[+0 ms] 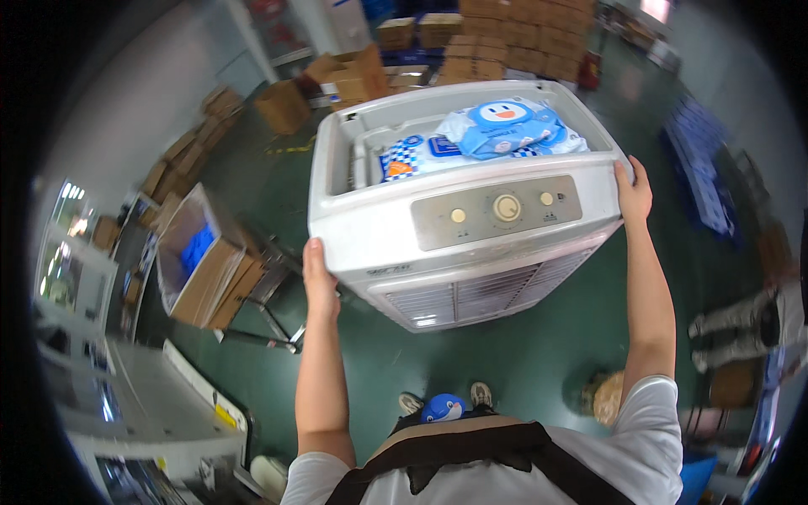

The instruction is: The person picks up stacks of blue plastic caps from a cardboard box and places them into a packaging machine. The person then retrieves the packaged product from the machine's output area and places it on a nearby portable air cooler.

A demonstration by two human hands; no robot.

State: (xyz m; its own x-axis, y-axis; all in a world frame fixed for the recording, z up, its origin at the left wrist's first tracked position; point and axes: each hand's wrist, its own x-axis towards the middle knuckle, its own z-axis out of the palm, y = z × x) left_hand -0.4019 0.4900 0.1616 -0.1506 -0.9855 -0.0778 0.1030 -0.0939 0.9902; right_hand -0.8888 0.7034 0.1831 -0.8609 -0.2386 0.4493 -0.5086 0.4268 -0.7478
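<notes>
Head view: left hand (321,282) and right hand (636,192) clamp the white cooler (370,231) at its near corners. Blue-and-white packets (508,135) lie inside its top, toward the right edge.

White appliance (370,240), grey panel (484,227), cream knobs (507,208), blue-and-white packages (484,146) (one partly checkered), green floor (379,366).

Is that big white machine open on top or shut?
Open: the white machine has no lid over its top, and blue and white packs lie visible inside.
</notes>
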